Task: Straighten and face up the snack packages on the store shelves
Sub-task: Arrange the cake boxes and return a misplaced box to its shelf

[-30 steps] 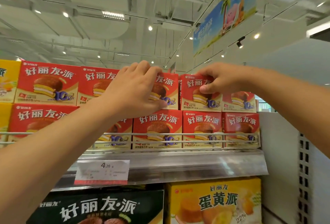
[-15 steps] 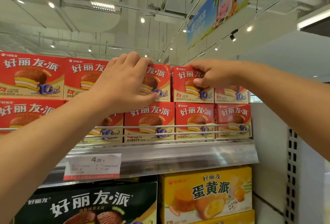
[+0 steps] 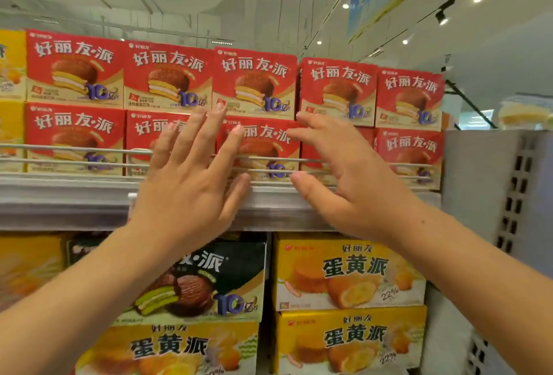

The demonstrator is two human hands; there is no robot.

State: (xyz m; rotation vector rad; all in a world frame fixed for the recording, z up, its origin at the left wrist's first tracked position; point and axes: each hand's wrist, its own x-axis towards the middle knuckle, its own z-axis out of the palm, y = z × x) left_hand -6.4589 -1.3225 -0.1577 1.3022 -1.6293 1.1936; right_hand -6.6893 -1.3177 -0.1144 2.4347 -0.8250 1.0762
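Both hands spread flat, holding nothing, at the red pie boxes.
Left hand [image 3: 191,195] and right hand [image 3: 353,177] hover before the red cardboard snack boxes [image 3: 257,147] behind the wire shelf rail [image 3: 74,148]. Boxes look light, stiff; push faces, grip side edges.

1. Red pie boxes [image 3: 254,84] stand two rows high behind a wire rail [image 3: 74,148].
2. Left hand [image 3: 191,183] and right hand [image 3: 344,171], fingers straight, hover before the lower row.
3. Yellow boxes [image 3: 350,273] sit below.
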